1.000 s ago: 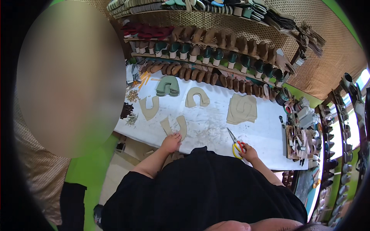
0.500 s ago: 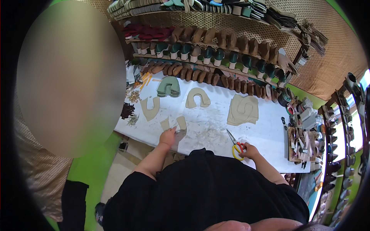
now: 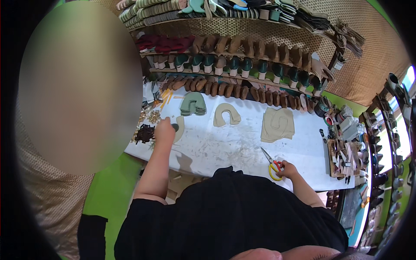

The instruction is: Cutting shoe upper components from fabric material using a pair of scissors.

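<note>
**A:** What are the hands up to? My feed's lagging over here.

**B:** Right hand [image 3: 287, 169] has its fingers curled on the red handle loop of the scissors [image 3: 269, 159], which sit near the close edge of the white counter [image 3: 208, 147]. Blades point away from the body and a bit to the left. The other handle loop is yellow.

**A:** And the left?

**B:** I see the left hand [image 3: 164, 130] reaching out over the left part of the counter, right at a curved beige piece [image 3: 180, 130] that it partly covers. I can't tell how far open it is or whether it's gripping anything (the fingers are mostly hidden from my camera, annoyingly).

**A:** What else is around?

**B:** Just left of that hand is a dark brown pile [image 3: 145, 134], with gold-coloured bits [image 3: 154, 116] behind it. Farther back I get a stack of green U-shaped pieces [image 3: 191, 99], then a beige arch [image 3: 226, 107] to its right. Flat beige sheets [image 3: 274, 130] lie stacked beyond the scissors, and brown shoes [image 3: 236, 92] line the back edge.
</note>
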### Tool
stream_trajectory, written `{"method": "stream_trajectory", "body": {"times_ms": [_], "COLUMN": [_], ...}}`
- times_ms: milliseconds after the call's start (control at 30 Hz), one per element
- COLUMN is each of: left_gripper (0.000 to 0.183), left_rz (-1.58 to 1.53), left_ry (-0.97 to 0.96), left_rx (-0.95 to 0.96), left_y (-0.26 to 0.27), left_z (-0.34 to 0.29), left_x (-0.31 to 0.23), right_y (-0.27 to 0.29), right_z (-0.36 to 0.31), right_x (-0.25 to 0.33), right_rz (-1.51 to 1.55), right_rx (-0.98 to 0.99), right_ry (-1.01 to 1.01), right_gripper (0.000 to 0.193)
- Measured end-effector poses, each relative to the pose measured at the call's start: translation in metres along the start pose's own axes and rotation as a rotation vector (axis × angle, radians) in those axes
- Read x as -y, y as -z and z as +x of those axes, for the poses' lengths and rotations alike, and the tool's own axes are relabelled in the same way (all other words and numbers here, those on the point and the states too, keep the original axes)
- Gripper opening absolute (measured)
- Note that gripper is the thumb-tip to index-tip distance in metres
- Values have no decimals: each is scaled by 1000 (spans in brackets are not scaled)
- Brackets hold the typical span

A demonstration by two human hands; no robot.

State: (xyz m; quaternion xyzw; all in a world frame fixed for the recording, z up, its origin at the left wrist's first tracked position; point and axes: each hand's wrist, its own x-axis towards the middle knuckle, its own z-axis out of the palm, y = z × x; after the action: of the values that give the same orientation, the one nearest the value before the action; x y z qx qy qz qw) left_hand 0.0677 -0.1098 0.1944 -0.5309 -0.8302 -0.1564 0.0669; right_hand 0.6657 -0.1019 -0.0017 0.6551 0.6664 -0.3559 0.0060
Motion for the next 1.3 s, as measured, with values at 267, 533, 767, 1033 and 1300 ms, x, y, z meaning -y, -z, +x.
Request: {"method": "stream_trajectory", "body": {"times_ms": [267, 533, 767, 1033, 1300], "left_gripper": [79, 62, 61, 57, 49], "left_rz": [-658, -323, -109, -133, -17], "left_ry": [-254, -174, -582, -549, -472], "left_rx": [525, 523, 429, 446, 517], "left_y": [-116, -160, -185, -179, -170], "left_z": [-35, -44, -74, -75, -65], "left_x": [-58, 20, 55, 21, 5], "right_y": [-4, -9, -14, -17, -15], "right_z": [-1, -16, -16, -14, -22], "right_x": [7, 24, 28, 22, 35], "right_rz": [2, -47, -37, -20, 5], "right_rx": [-34, -86, -141, -150, -165], "right_ry": [-52, -109, -121, -160, -179], "right_gripper": [54, 53, 53, 51, 52]}}
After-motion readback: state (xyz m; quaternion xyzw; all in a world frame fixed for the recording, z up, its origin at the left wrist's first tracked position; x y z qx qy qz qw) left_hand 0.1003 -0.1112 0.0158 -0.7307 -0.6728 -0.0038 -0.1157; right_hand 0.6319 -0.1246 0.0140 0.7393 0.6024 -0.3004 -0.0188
